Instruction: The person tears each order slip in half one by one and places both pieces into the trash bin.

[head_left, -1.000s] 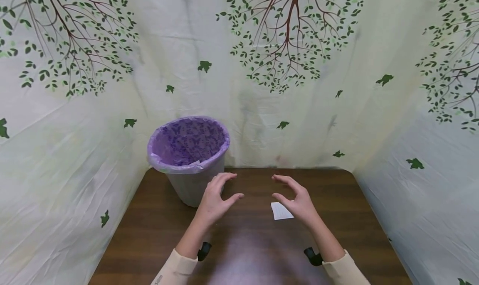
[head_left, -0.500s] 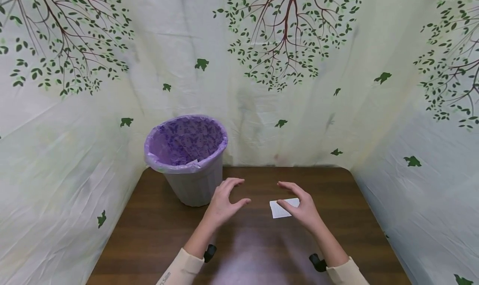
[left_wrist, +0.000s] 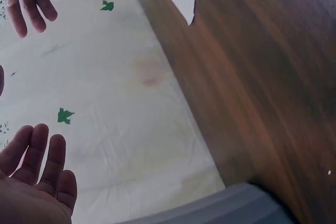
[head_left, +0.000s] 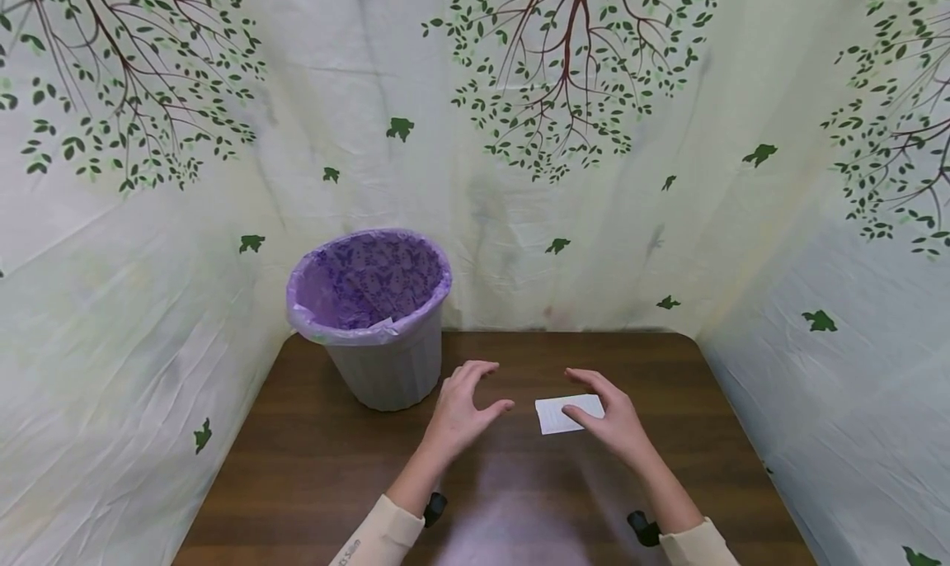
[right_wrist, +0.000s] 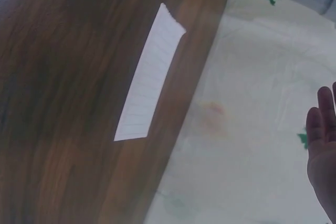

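Note:
A slip of white lined paper (head_left: 552,416) lies on the brown wooden table; in the right wrist view the whole paper (right_wrist: 148,80) shows, one end ragged. My right hand (head_left: 612,417) hovers over its right part, hiding some of it in the head view, fingers and thumb spread apart with nothing between them. To the paper's left, my left hand (head_left: 463,413) is held above the table in the same curved, spread pose and holds nothing. The two palms face each other across a gap. Left of that hand stands a grey wastebasket (head_left: 389,372) with a purple liner.
Something small and white (head_left: 382,323) shows inside the basket at its near rim. The wooden table (head_left: 297,475) reaches a pale cloth backdrop (head_left: 505,285) printed with trees and leaves, which also hangs on both sides. Dark wrist cameras (head_left: 642,529) sit under the forearms.
Both hands have drifted to the right and slightly down in the head view, keeping their spread shape. The head view has shifted a little. The paper and basket stay put.

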`<action>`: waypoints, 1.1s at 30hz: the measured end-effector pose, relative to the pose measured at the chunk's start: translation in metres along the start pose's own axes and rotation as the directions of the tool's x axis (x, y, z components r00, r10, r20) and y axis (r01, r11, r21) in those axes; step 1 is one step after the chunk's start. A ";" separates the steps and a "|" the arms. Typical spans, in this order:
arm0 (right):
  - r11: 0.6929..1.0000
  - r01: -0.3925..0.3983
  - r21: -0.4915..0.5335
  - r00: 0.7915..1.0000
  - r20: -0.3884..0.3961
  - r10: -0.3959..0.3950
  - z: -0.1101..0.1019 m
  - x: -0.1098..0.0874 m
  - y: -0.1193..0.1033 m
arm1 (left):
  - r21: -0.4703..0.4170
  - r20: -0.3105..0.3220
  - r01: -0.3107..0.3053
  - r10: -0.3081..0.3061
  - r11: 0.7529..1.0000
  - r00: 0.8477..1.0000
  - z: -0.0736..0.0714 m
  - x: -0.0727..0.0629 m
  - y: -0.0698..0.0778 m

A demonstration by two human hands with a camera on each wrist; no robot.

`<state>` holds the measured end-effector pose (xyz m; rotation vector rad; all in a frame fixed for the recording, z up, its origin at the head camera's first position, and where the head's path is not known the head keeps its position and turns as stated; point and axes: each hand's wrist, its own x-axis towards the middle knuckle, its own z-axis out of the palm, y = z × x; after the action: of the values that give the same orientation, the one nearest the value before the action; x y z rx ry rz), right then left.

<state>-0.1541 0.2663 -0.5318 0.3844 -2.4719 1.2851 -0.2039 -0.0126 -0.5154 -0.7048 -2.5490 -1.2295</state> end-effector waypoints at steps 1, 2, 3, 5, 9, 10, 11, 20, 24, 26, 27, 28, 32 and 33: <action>1.000 0.000 -0.003 1.000 0.000 0.000 -0.001 -0.001 0.002 | 0.001 -0.004 -0.004 0.004 1.000 1.000 0.002 0.000 0.000; 1.000 0.002 -0.006 1.000 -0.001 -0.002 -0.001 -0.001 0.004 | 0.002 -0.006 -0.005 0.005 1.000 1.000 0.004 0.000 0.000; 1.000 0.001 -0.006 1.000 0.000 -0.001 -0.002 -0.002 0.006 | 0.008 -0.008 -0.006 0.007 1.000 1.000 0.007 0.000 0.001; 1.000 0.007 -0.012 1.000 0.000 -0.007 -0.002 -0.002 0.011 | 0.023 -0.014 -0.013 0.014 1.000 1.000 0.011 0.000 0.000; 0.998 0.013 -0.065 1.000 0.001 -0.013 -0.002 -0.003 0.020 | 0.044 -0.006 -0.014 0.014 0.999 1.000 0.020 -0.001 0.000; 0.996 0.015 -0.085 1.000 -0.001 -0.015 -0.002 -0.003 0.022 | 0.049 -0.002 -0.011 0.011 0.999 1.000 0.022 -0.002 0.000; 0.995 0.010 -0.100 1.000 0.000 -0.010 -0.002 -0.003 0.024 | 0.051 0.000 -0.011 0.011 0.999 1.000 0.024 -0.002 0.000; 0.989 -0.031 -0.146 0.999 0.021 0.034 -0.002 -0.005 0.041 | 0.107 0.017 0.030 -0.032 0.994 0.999 0.046 -0.007 -0.004; 0.988 -0.041 -0.149 0.998 0.036 0.047 -0.001 -0.005 0.048 | 0.115 0.039 0.060 -0.065 0.992 0.997 0.056 -0.007 -0.005; 0.986 -0.046 -0.157 0.998 0.043 0.053 0.000 -0.004 0.052 | 0.125 0.045 0.064 -0.070 0.990 0.997 0.060 -0.005 -0.004; 0.985 -0.048 -0.163 0.997 0.046 0.056 0.001 -0.004 0.053 | 0.132 0.048 0.068 -0.075 0.989 0.996 0.062 -0.004 -0.003; 0.984 -0.052 -0.168 0.997 0.050 0.061 0.001 -0.003 0.055 | 0.140 0.053 0.073 -0.081 0.988 0.995 0.063 -0.004 -0.003; 0.981 -0.063 -0.184 0.996 0.056 0.074 0.002 -0.002 0.061 | 0.165 0.081 0.082 -0.096 0.983 0.992 0.071 -0.001 0.000; 0.981 -0.065 -0.184 0.995 0.058 0.077 0.002 -0.001 0.062 | 0.168 0.086 0.080 -0.096 0.983 0.992 0.073 -0.001 0.001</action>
<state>-0.1769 0.2995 -0.5792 0.2984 -2.6528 1.0767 -0.2025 0.0446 -0.5606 -0.6332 -2.7469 -1.0183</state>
